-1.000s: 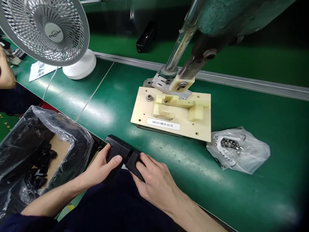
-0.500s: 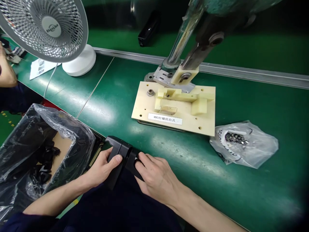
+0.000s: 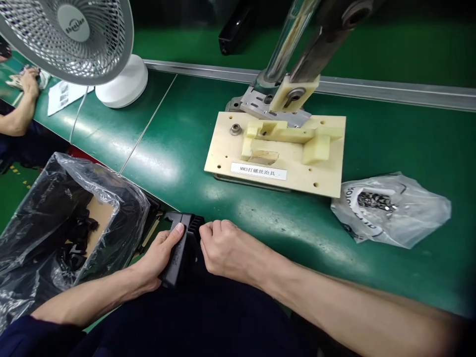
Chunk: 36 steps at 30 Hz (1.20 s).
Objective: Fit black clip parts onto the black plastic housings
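Gripping one black part (image 3: 181,248) at the bench (image 3: 390,139) edge, at 6 o'clock, the left hand (image 3: 158,258) clasps its side while the right hand (image 3: 226,248), fisted, pinches its near end. Steady, even pressure seems best. One jig (image 3: 275,153) at 12, one fan (image 3: 74,39) at 10, one bag (image 3: 390,210) at 3.

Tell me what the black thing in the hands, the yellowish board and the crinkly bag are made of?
The black part, held by the left hand and right hand, looks like matte moulded plastic: dull surface, ribbed edge. The board seems to be cream plastic or resin, smooth with drilled holes; which one is unclear. The bag is thin, clear, glossy plastic film: it wrinkles and shows dark bits inside.
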Each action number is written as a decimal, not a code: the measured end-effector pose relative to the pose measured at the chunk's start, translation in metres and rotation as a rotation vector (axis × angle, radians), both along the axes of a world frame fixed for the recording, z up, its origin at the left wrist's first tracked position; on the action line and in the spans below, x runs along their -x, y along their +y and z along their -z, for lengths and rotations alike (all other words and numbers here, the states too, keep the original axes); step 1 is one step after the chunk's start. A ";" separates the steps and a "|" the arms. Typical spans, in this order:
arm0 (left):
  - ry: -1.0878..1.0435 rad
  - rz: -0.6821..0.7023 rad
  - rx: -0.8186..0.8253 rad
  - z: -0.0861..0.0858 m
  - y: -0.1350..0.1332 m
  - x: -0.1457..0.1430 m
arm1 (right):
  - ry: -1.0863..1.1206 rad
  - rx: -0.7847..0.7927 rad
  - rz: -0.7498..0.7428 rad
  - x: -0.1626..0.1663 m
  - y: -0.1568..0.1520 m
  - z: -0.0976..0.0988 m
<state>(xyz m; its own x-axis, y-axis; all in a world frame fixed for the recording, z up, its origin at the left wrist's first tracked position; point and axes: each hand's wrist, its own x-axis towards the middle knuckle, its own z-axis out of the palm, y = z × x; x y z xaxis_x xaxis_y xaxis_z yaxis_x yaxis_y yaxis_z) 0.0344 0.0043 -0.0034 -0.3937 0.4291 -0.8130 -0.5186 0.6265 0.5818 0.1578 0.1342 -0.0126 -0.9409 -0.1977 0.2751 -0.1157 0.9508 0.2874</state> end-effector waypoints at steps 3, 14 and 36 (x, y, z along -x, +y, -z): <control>0.164 0.009 -0.138 0.001 0.000 0.001 | -0.061 0.304 0.036 -0.002 -0.003 -0.002; 0.286 0.277 -0.302 0.012 -0.004 0.015 | 0.186 0.802 0.291 -0.007 -0.006 0.023; 0.122 0.340 -0.419 0.046 0.013 -0.002 | 0.745 2.047 0.718 -0.082 -0.056 0.017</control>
<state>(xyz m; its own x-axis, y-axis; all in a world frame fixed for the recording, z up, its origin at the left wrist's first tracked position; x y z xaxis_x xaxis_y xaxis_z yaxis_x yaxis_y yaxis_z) 0.0365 0.0177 -0.0494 -0.2573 0.8255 -0.5023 -0.2402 0.4488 0.8607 0.2399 0.0786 -0.0295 -0.3788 0.9079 -0.1792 -0.1079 -0.2357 -0.9658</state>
